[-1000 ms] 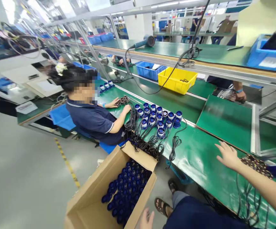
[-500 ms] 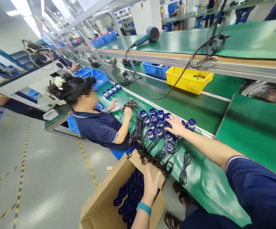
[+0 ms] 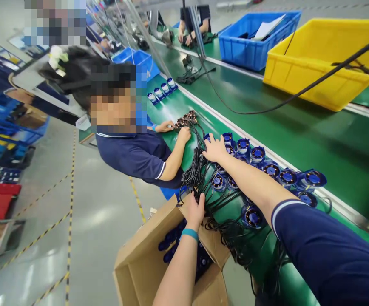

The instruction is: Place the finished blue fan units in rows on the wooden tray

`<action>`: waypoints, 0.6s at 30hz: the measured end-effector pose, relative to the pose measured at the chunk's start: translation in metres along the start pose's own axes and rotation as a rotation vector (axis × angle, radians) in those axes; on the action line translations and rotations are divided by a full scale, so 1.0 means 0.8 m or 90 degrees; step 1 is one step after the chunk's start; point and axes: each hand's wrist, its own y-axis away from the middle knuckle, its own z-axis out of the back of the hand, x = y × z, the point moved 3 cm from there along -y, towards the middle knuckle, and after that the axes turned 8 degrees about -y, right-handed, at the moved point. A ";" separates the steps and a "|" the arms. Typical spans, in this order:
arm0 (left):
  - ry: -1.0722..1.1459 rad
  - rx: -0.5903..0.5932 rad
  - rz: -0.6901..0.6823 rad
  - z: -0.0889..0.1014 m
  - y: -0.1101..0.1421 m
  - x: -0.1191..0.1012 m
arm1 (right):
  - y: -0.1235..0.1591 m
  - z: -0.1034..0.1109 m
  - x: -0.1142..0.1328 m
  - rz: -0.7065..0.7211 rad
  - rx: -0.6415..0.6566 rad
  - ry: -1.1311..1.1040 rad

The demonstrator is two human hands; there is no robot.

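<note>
Blue round motor parts (image 3: pixel 257 154) with dark cables stand in rows on the green bench. My right hand (image 3: pixel 215 149) reaches over them, its fingers bent around a blue motor part (image 3: pixel 207 137) at the left end of the back row. Nearer me, my left hand (image 3: pixel 196 209), with a teal band at the wrist, has thumb and fingers around black cables (image 3: pixel 198 196) at the bench edge. Coiled cables (image 3: pixel 196 170) lie between my hands. Below my left hand, an open cardboard box (image 3: pixel 140 259) holds more dark blue parts (image 3: pixel 202 260).
A co-worker (image 3: pixel 130 155) sits at the left, hands at a cluster of copper-coloured pieces (image 3: pixel 186 120). Beyond the bench stand a blue bin (image 3: pixel 243 49) and a yellow bin (image 3: pixel 299 78). A black cord (image 3: pixel 286 102) hangs across the front of the yellow bin.
My right hand has moved left along the parts to the end of the row. My left hand has risen from over the box to the cables. The view has turned and come closer.
</note>
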 end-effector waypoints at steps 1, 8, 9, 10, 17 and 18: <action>0.007 0.000 0.009 -0.003 -0.001 0.002 | 0.004 -0.003 -0.001 0.004 -0.004 0.001; 0.027 0.073 0.048 0.010 0.002 0.011 | 0.041 0.014 0.005 0.003 0.034 0.004; 0.014 0.086 0.052 0.013 0.001 0.011 | 0.045 0.016 0.006 0.003 0.031 0.006; -0.002 0.102 0.054 0.014 0.000 0.011 | 0.049 0.018 0.006 0.002 0.026 0.009; -0.067 0.147 0.027 0.012 0.014 0.009 | 0.080 0.020 0.006 -0.010 0.018 0.030; -0.071 0.146 0.013 0.012 0.020 0.010 | 0.086 0.020 0.007 -0.011 0.017 0.032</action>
